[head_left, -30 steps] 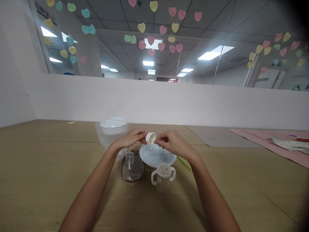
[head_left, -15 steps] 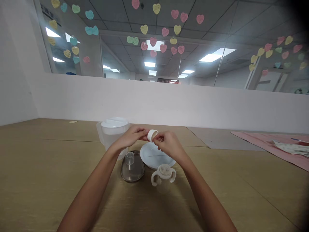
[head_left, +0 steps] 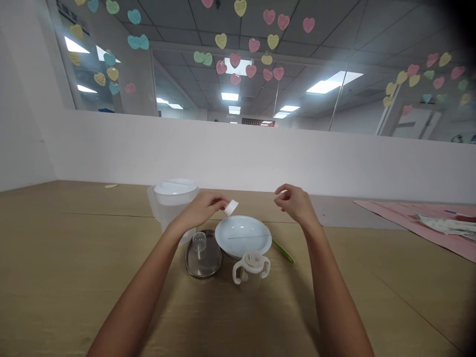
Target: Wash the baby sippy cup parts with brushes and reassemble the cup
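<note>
My left hand [head_left: 207, 208] pinches a small white ring [head_left: 231, 208] just above the back left rim of a white bowl [head_left: 238, 228]. A thin straight item lies in the bowl. To the right, my right hand [head_left: 295, 202] is raised over the table with fingers curled and thumb near the fingertips; whether anything is between them is too small to tell. In front of the bowl stands a clear cup with white handles [head_left: 253, 263]. A metal tray [head_left: 204, 267] at the left holds a small clear cap [head_left: 199, 241].
A lidded translucent pitcher [head_left: 171, 208] stands behind the metal tray. Right of the bowl lies a green-handled tool [head_left: 283, 251]. Pink cloth [head_left: 394, 214] with a white packet [head_left: 446, 226] covers the far right. A wall [head_left: 238, 158] with glass above bounds the table [head_left: 92, 267].
My right hand has moved off the white ring, away to the right. The ring stays in my left hand, now tilted. The green-handled tool has come into sight.
</note>
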A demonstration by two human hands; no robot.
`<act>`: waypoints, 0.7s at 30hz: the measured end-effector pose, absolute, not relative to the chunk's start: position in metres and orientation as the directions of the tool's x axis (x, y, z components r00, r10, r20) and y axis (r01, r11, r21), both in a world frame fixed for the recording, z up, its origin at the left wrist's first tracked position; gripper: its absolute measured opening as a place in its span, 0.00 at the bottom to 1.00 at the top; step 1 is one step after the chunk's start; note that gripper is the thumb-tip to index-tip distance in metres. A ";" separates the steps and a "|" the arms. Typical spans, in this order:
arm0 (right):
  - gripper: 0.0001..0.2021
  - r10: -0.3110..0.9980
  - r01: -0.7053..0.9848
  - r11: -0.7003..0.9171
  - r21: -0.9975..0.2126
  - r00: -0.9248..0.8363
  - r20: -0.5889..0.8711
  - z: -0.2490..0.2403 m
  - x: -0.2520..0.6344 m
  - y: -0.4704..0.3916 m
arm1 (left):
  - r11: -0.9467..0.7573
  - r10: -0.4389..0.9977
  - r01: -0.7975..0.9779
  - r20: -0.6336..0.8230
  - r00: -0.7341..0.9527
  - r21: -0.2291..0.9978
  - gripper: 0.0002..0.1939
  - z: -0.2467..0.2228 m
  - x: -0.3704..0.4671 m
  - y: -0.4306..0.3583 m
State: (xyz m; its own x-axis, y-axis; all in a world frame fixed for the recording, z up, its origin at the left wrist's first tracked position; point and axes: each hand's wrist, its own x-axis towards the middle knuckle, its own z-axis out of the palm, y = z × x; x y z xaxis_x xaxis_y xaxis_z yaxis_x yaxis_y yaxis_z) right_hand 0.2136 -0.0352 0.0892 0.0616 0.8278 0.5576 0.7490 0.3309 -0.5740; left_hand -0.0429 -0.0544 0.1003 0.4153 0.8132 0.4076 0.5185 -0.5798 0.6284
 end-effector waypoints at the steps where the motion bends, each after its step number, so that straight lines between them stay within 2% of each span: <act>1: 0.09 0.846 0.814 0.241 -0.529 0.092 0.526 0.083 0.225 -0.027 | -0.593 0.806 0.567 0.412 0.426 0.572 0.16 0.099 -0.042 -0.054; 3: 0.08 0.889 0.879 0.048 -0.474 0.179 0.422 0.068 0.241 -0.011 | -0.603 0.797 0.633 0.398 0.455 0.486 0.16 0.095 -0.038 -0.054; 6: 0.06 0.923 0.892 0.014 -0.453 0.162 0.349 0.057 0.248 0.001 | -0.613 0.785 0.688 0.396 0.476 0.389 0.17 0.090 -0.031 -0.054; 9: 0.11 0.937 0.838 0.202 -0.506 -0.015 0.348 0.062 0.228 -0.007 | -0.616 0.766 0.726 0.447 0.463 0.305 0.18 0.085 -0.023 -0.054; 11: 0.17 0.867 0.602 0.498 -0.624 -0.319 0.384 0.069 0.202 -0.019 | -0.621 0.753 0.737 0.466 0.465 0.267 0.18 0.083 -0.017 -0.054; 12: 0.21 0.815 0.518 0.578 -0.630 -0.410 0.410 0.071 0.187 -0.024 | -0.625 0.745 0.739 0.474 0.470 0.250 0.18 0.082 -0.014 -0.054; 14: 0.23 0.707 0.469 0.706 -0.531 -0.507 0.493 0.070 0.160 -0.030 | -0.631 0.725 0.748 0.504 0.471 0.208 0.17 0.083 -0.009 -0.057; 15: 0.19 0.664 0.483 0.747 -0.457 -0.515 0.542 0.067 0.149 -0.031 | -0.632 0.711 0.754 0.523 0.469 0.182 0.17 0.083 -0.007 -0.059; 18: 0.11 0.567 0.576 0.767 -0.284 -0.401 0.719 0.052 0.135 -0.021 | -0.639 0.659 0.764 0.577 0.483 0.091 0.15 0.086 -0.002 -0.070; 21: 0.12 0.462 0.634 0.756 -0.161 -0.343 0.818 0.035 0.144 -0.007 | -0.666 0.603 0.746 0.587 0.541 -0.004 0.14 0.087 0.004 -0.082</act>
